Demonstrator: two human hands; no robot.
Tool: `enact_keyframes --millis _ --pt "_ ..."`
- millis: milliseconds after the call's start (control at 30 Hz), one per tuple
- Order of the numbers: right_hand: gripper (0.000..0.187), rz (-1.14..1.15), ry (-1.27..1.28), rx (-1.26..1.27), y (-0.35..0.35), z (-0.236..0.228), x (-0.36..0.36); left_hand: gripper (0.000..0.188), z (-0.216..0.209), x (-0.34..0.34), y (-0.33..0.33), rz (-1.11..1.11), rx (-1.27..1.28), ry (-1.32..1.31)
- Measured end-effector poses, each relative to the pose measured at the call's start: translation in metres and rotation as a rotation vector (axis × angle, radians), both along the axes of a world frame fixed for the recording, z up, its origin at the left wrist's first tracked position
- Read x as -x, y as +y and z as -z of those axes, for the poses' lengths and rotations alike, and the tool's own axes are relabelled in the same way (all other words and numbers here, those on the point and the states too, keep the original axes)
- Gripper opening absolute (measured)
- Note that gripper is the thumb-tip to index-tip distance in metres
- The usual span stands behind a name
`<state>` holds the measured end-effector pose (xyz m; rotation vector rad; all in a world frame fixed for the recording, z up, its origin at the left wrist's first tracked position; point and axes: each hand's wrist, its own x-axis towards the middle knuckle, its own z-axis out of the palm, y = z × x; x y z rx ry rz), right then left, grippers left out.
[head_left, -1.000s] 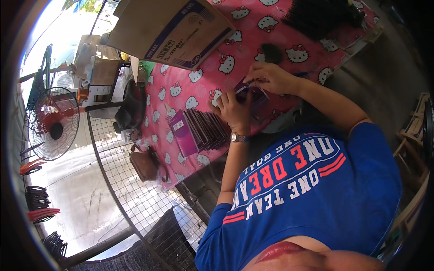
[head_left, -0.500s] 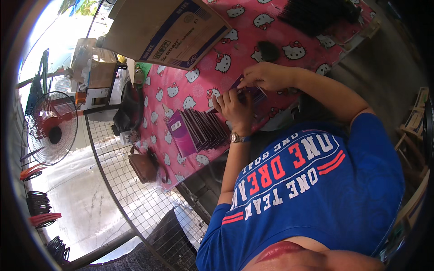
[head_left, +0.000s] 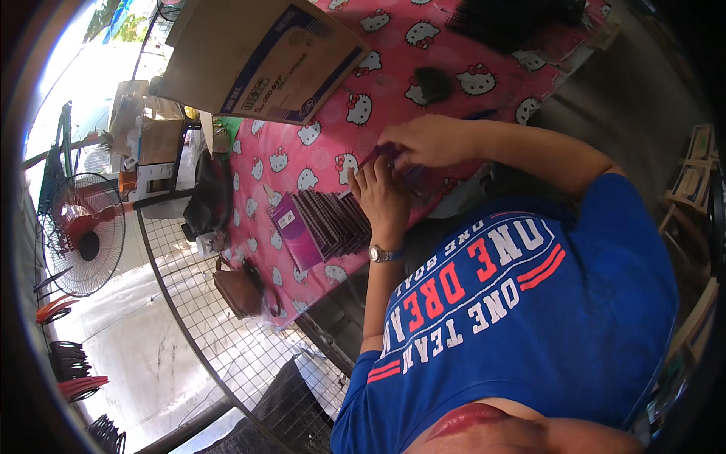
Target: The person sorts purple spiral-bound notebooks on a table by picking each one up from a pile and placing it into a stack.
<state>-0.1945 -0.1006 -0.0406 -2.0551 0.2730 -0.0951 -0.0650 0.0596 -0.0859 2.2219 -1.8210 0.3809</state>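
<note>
A purple notebook (head_left: 381, 153) lies on the table under both my hands, mostly covered by them. My left hand (head_left: 380, 198), wearing a watch, curls bent fingers over its near left part. At the far edge my right hand (head_left: 429, 141) is closed with its fingertips on the notebook; slight blur hides the exact grip. Beside my left wrist, a row of several purple spiral-bound notebooks (head_left: 299, 231) leans overlapped, their dark coils showing.
A large cardboard box (head_left: 265, 68) stands at the far left of the pink patterned tablecloth (head_left: 321, 157). Beyond my right hand are a small dark lump (head_left: 432, 85) and a pile of black bristly strips (head_left: 503, 23). A brown bag (head_left: 237, 290) and a fan (head_left: 87, 234) are at left.
My right hand has moved a little left along the notebook's far edge, closer to my left hand. The left hand keeps its place on the notebook. The whole view has shifted slightly.
</note>
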Motion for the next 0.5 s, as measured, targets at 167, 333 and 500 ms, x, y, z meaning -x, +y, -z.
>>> enact_keyframes --millis 167,333,500 --pt "0.035 -0.136 -0.017 0.041 -0.009 -0.007 -0.012 0.027 -0.011 0.007 0.002 -0.055 0.049 0.242" --pt "0.048 -0.096 -0.061 0.47 -0.117 0.078 -0.028 0.027 -0.01 0.005 0.003 -0.029 0.013 0.176" --pt "0.041 -0.114 0.092 0.739 -0.139 0.099 -0.002 0.027 -0.019 0.007 0.006 -0.149 0.143 -0.169"
